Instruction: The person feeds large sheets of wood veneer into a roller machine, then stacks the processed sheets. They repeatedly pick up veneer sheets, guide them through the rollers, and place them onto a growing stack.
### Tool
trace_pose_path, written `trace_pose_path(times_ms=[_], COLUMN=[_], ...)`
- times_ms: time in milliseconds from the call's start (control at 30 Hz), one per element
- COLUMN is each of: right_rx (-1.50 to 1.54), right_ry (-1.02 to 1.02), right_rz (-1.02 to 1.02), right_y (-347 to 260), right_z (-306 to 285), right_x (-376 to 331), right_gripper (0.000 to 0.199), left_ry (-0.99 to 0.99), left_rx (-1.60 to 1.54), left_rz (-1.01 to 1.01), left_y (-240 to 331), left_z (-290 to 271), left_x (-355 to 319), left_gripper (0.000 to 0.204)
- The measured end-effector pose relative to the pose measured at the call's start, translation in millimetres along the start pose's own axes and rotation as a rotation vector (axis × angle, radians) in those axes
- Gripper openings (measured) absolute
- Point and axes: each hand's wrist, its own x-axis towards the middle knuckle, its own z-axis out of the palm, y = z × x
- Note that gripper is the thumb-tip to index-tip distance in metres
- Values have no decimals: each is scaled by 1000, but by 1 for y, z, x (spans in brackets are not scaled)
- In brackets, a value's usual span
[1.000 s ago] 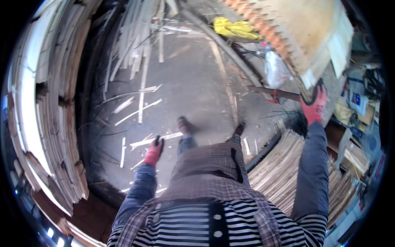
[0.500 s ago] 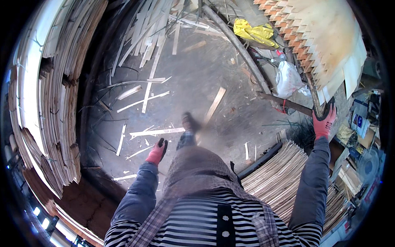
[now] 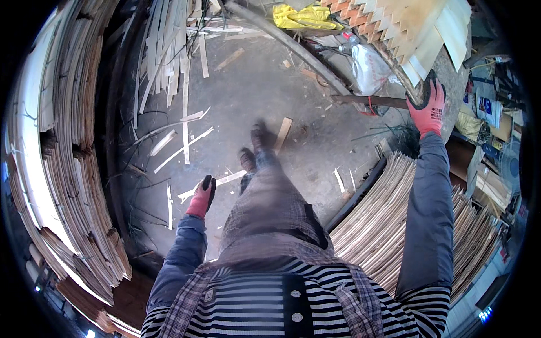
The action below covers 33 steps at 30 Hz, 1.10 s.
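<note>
My right hand point(image 3: 429, 108), in a pink glove with black palm and fingertips, is closed round the end of a dark bar point(image 3: 409, 89). That bar runs along the edge under a stack of thin wood veneer sheets point(image 3: 420, 34) with zigzag edges. My left hand point(image 3: 203, 197), gloved alike, hangs beside my left thigh over the floor. Its fingers point forward, loosely stretched, and no object shows in it. My feet point(image 3: 258, 141) are in mid-stride on the concrete.
Tall stacks of veneer point(image 3: 65, 141) stand along the left. Another upright stack point(image 3: 377, 219) is close by my right leg. Wood strips point(image 3: 186, 107) litter the floor. A long pole point(image 3: 293, 45), a yellow sheet point(image 3: 304, 17) and a white plastic bag point(image 3: 369, 70) lie ahead.
The floor and stacks have shifted in view as I step and turn. Both feet now show. My right hand stays on the bar's end; my left hand still hangs at my side.
</note>
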Motion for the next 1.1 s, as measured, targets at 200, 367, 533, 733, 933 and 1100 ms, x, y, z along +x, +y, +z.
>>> trace_pose_path(times_ms=[200,367,533,733,933,1100], right_rx=[77,-117,-104,-110,-74,-41], right_ry=[-130,-528,-466,-466,-430,-408], right_rz=[155,212,186,200,243,167], right_y=[3,-18,-22,-22,-13,-28], right_z=[2,-48,-40,-53,-57,-55], right_x=[-20,12,16,9,-9,14], right_gripper=[77,83,78,77,77,76], left_ry=[-61,-79,54,217,82,13], left_rx=[260,-85,-469,-186,-119,414], left_rz=[-17,169,614,881,877,1204], left_y=[70,61,234,342,263,196], left_z=[-32,-40,-96,-122,-46,-28], left_x=[-35,-17,-9,-57,1,-10], left_gripper=[41,44,36,34,34,50])
